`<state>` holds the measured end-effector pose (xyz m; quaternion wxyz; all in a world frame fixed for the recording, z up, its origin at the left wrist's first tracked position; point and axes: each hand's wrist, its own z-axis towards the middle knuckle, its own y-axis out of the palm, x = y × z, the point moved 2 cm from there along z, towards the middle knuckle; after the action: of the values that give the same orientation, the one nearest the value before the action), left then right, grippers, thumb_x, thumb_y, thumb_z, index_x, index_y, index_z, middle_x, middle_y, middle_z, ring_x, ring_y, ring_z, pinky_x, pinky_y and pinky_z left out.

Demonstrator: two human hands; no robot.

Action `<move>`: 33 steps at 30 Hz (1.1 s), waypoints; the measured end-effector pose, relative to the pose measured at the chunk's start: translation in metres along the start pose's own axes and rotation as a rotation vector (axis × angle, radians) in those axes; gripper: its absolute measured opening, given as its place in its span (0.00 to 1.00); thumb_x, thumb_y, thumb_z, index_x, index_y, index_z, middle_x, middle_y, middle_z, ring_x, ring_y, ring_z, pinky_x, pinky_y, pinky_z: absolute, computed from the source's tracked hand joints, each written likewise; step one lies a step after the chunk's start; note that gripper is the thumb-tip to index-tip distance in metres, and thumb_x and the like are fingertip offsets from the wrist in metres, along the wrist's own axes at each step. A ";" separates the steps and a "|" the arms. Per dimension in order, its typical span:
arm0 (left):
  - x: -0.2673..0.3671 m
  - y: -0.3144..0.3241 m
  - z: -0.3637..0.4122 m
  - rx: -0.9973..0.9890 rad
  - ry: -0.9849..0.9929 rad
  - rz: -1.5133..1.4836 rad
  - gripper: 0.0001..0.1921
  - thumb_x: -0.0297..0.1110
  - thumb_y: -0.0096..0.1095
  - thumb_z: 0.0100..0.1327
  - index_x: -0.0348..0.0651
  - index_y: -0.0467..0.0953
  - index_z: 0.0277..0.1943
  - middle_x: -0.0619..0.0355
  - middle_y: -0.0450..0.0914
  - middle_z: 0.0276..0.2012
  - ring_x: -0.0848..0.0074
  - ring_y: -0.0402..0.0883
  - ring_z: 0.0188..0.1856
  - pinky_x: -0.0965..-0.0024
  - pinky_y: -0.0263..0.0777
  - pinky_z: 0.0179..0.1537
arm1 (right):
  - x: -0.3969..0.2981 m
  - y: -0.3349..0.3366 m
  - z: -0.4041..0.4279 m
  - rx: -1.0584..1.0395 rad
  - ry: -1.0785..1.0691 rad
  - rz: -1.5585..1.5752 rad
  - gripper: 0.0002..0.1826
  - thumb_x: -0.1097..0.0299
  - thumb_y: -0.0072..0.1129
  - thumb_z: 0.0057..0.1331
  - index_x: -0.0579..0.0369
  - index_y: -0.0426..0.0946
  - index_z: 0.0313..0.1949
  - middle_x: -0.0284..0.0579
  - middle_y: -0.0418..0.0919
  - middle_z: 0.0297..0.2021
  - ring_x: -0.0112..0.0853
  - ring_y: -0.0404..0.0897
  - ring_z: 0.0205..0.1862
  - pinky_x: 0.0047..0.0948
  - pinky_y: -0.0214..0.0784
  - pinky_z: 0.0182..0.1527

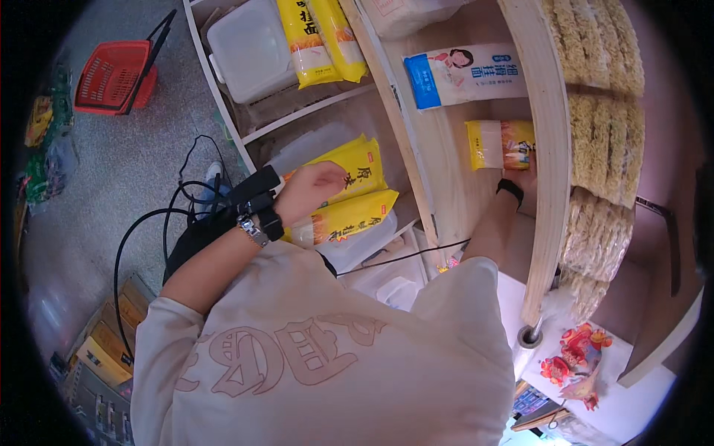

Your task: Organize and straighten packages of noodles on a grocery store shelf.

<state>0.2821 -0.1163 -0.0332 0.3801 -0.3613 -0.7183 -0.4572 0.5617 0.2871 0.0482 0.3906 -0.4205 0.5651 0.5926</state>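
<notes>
My left hand, its fingers curled, lies over a yellow packet of dried noodles; whether it grips the packet is unclear. Beside it a second yellow noodle packet rests on a pale plastic lid in a low compartment. My right hand reaches onto the wooden shelf and holds one end of a smaller-looking yellow noodle packet. A shelf board hides part of that hand and packet. A white and blue noodle packet lies on the same shelf, further from me.
More yellow noodle packets lie beside a white lidded container. Bagged noodle blocks line the upper shelf behind a wooden edge board. A red shopping basket stands on the floor. Black cables loop near my left arm.
</notes>
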 end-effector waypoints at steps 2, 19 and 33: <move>0.000 -0.003 0.000 0.030 -0.044 0.006 0.11 0.29 0.55 0.54 0.34 0.72 0.40 0.56 0.76 0.33 0.79 0.74 0.36 0.77 0.67 0.40 | 0.005 0.005 0.004 0.039 0.042 0.024 0.17 0.74 0.52 0.51 0.56 0.68 0.44 0.43 0.72 0.41 0.41 0.71 0.44 0.46 0.63 0.47; 0.003 0.003 0.002 0.011 -0.256 0.102 0.11 0.31 0.53 0.56 0.35 0.71 0.40 0.59 0.75 0.35 0.82 0.73 0.33 0.80 0.67 0.35 | 0.014 -0.046 0.025 0.009 0.015 0.096 0.19 0.69 0.52 0.54 0.57 0.66 0.46 0.44 0.69 0.44 0.38 0.68 0.47 0.39 0.61 0.49; -0.057 0.002 0.007 -0.008 -0.018 0.528 0.16 0.37 0.60 0.46 0.35 0.73 0.35 0.51 0.75 0.28 0.69 0.75 0.32 0.70 0.68 0.34 | 0.027 0.055 -0.250 0.179 -0.165 -0.584 0.06 0.69 0.48 0.56 0.57 0.71 0.30 0.38 0.74 0.26 0.24 0.71 0.27 0.20 0.63 0.32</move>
<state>0.3074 -0.1187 -0.0845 0.4784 -0.5418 -0.6006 -0.3417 0.5151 0.0337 0.0395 0.6242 -0.4794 0.4370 0.4354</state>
